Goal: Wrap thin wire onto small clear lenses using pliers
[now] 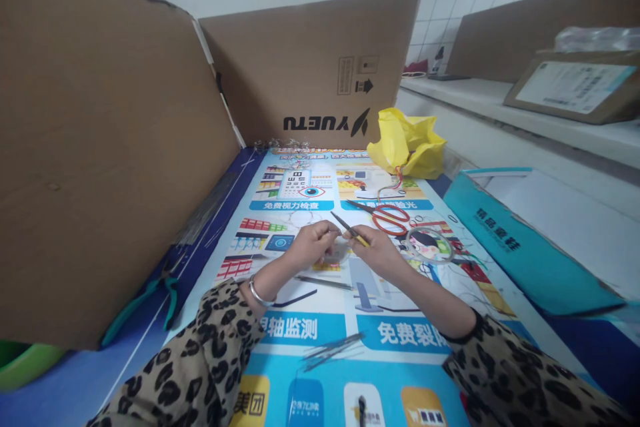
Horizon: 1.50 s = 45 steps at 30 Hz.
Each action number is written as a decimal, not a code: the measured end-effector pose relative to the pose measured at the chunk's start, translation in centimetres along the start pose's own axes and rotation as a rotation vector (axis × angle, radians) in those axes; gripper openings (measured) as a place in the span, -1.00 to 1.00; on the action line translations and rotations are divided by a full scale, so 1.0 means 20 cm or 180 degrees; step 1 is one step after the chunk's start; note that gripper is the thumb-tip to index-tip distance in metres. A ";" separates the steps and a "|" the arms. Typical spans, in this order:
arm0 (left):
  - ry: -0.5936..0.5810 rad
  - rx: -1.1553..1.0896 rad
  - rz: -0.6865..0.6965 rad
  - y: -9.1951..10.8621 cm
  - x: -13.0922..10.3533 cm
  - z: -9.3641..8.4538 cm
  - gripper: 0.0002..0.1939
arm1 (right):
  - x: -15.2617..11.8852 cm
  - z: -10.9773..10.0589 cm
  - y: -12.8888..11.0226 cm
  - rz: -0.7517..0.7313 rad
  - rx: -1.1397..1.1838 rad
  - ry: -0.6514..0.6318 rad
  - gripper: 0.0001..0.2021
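My left hand (313, 245) is closed in a pinch above the printed mat (320, 320); what its fingertips hold is too small to make out. Close beside it, my right hand (377, 255) grips a slim pointed tool (354, 232) with a dark tip and yellow handle, its tip angled up and left. Something translucent shows below the fingers, its kind unclear. Thin dark sticks (325, 282) lie under the hands, and a loose bundle of thin metal pieces (334, 350) lies nearer me. Red-handled scissors (390, 219) rest just beyond my right hand.
A clear ring-shaped roll (430, 245) lies right of the scissors, below a crumpled yellow bag (407, 143). Teal-handled pliers (170, 293) lie at left near a green bowl (30, 363). Cardboard panels (310, 73) wall the back and left; a turquoise box (520, 247) stands right.
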<state>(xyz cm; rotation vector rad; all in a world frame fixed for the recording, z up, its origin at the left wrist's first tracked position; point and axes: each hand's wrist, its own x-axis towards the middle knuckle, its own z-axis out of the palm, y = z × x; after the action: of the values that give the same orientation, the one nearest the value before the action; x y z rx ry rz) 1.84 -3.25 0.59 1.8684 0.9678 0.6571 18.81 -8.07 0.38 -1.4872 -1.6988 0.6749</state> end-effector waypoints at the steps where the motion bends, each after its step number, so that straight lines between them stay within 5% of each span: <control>1: 0.0040 -0.0020 0.0010 0.00 0.00 0.00 -0.77 | 0.00 0.00 0.00 -0.0041 -0.0136 -0.0001 -0.80; 7: 0.0409 0.0187 0.0021 -0.02 0.02 -0.02 -0.81 | 0.00 -0.05 0.05 -0.0466 -0.1659 0.0585 -0.78; 13: 0.0864 0.1311 0.0468 -0.05 0.03 -0.04 -0.81 | 0.00 -0.07 0.08 -0.1065 -0.2635 0.0631 -0.78; 27: 0.0713 0.2817 0.0353 -0.03 0.00 -0.03 -0.74 | -0.01 -0.08 0.04 -0.1318 -0.3273 0.0495 -0.79; 45: 0.0604 0.3281 0.0169 0.02 0.00 -0.02 -0.72 | -0.06 -0.09 -0.09 -0.1521 -0.3754 0.0670 -0.80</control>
<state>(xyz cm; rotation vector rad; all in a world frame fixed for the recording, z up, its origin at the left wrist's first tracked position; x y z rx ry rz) 1.66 -3.28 1.08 2.7510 1.5681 0.3745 19.38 -9.66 2.64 -1.6284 -2.2639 -0.8730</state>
